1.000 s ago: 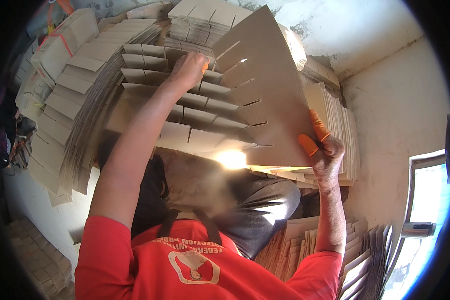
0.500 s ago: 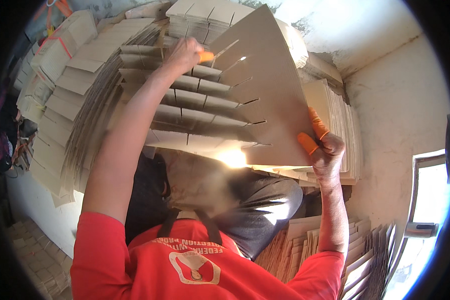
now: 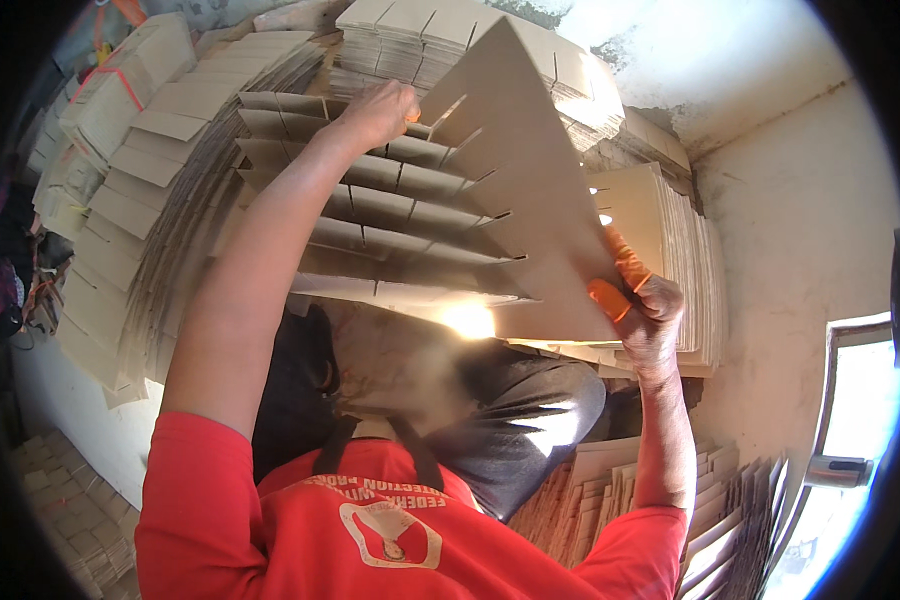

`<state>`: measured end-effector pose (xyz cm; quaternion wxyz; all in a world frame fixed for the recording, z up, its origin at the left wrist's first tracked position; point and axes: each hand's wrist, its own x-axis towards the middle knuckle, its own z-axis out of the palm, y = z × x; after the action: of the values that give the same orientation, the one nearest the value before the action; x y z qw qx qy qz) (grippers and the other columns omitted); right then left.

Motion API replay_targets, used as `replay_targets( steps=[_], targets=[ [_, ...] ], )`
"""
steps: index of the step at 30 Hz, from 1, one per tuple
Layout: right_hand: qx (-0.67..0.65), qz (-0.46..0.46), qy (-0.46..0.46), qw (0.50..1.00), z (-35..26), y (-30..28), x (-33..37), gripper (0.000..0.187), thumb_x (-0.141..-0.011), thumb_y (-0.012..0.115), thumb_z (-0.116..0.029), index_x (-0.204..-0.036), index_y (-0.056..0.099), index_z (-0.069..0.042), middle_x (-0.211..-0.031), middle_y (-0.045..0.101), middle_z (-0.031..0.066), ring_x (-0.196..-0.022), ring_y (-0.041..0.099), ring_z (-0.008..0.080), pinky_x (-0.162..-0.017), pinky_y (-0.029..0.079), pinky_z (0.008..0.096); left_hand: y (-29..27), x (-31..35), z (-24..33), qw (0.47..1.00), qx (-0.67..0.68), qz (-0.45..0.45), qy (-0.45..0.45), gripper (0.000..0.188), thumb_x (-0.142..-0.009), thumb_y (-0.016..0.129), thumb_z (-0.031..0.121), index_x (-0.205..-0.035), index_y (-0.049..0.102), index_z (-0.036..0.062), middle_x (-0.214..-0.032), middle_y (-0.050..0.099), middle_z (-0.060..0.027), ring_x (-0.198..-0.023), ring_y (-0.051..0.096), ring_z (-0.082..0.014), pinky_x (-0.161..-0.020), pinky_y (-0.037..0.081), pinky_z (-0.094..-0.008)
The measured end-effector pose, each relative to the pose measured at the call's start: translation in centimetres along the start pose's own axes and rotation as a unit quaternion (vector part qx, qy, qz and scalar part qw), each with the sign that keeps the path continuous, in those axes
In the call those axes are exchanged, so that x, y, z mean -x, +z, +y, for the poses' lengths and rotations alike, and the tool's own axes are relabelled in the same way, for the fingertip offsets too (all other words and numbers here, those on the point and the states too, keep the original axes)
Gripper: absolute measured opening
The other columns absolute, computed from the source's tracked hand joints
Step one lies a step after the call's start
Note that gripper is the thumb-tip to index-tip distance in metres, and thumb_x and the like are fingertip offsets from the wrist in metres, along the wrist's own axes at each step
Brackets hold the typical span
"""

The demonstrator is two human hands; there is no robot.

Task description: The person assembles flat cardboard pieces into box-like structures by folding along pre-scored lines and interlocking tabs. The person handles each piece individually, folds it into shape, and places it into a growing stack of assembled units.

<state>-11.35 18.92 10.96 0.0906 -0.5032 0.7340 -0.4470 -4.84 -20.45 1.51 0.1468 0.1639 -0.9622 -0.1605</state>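
A large slotted cardboard sheet (image 3: 540,190) stands tilted in front of me, its slots running in from the left edge. My right hand (image 3: 652,310) grips its lower right edge, with orange covers on the thumb and fingers. Several cardboard strips (image 3: 410,215) stand in a row left of the sheet, their right ends meeting its slots. At the far end of the row, my left hand (image 3: 378,115) is closed on a strip beside the sheet's edge. An orange cover shows on one of its fingers; the other fingertips are hidden.
Slotted cardboard stacks lie at the left (image 3: 160,170) and at the back (image 3: 440,40). Another cardboard stack (image 3: 685,260) stands on the right near the wall. More pieces (image 3: 710,510) lean at the lower right. My bent leg (image 3: 530,400) is below the strips.
The sheet has tilted and shifted slightly left toward the strips, and less of its slots shows. My left hand has moved slightly right; my right hand went slightly left and nearer me.
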Motion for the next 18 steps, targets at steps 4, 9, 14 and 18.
replay_targets(
  steps=[4,9,14,18],
  targets=[
    [0.012,-0.034,-0.024,0.999,0.2,0.9,-0.8,0.045,-0.081,0.071,0.01,-0.124,0.061,0.007,-0.117,0.07,0.0136,-0.081,0.061,0.0075,-0.073,0.049,0.0213,0.0,0.1,0.0,0.999,0.014,0.03,-0.023,0.017,-0.076,0.07,-0.003,-0.092,0.066,-0.005,-0.096,0.063,-0.0298,-0.094,0.062,-0.0458,-0.078,0.05,-0.0498],
    [0.05,-0.103,-0.052,0.992,0.9,0.6,-3.6,0.042,-0.08,0.07,0.011,-0.121,0.063,0.005,-0.127,0.065,0.0183,-0.084,0.065,0.0112,-0.074,0.051,0.0245,0.2,-0.3,-0.4,0.999,0.021,0.038,-0.032,0.029,-0.077,0.071,-0.002,-0.106,0.067,-0.0048,-0.102,0.065,-0.029,-0.1,0.063,-0.0432,-0.084,0.051,-0.0478],
    [0.095,-0.112,-0.045,0.988,0.4,0.7,-5.9,0.056,-0.082,0.068,0.008,-0.135,0.056,-0.004,-0.111,0.073,0.0121,-0.081,0.064,0.0103,-0.075,0.052,0.0245,0.9,-0.9,-0.5,0.998,0.019,0.05,-0.021,0.033,-0.078,0.071,-0.003,-0.111,0.067,-0.0038,-0.103,0.066,-0.0279,-0.101,0.064,-0.0429,-0.086,0.052,-0.0468],
    [0.116,-0.103,-0.041,0.987,0.1,1.5,-6.2,0.057,-0.082,0.068,0.006,-0.137,0.056,-0.007,-0.087,0.068,0.0108,-0.073,0.058,0.0106,-0.072,0.049,0.0231,1.5,-0.5,-1.3,0.995,0.04,0.092,-0.001,0.037,-0.079,0.069,-0.005,-0.116,0.065,-0.0016,-0.102,0.067,-0.0265,-0.104,0.062,-0.0421,-0.088,0.052,-0.0456]
  ],
)
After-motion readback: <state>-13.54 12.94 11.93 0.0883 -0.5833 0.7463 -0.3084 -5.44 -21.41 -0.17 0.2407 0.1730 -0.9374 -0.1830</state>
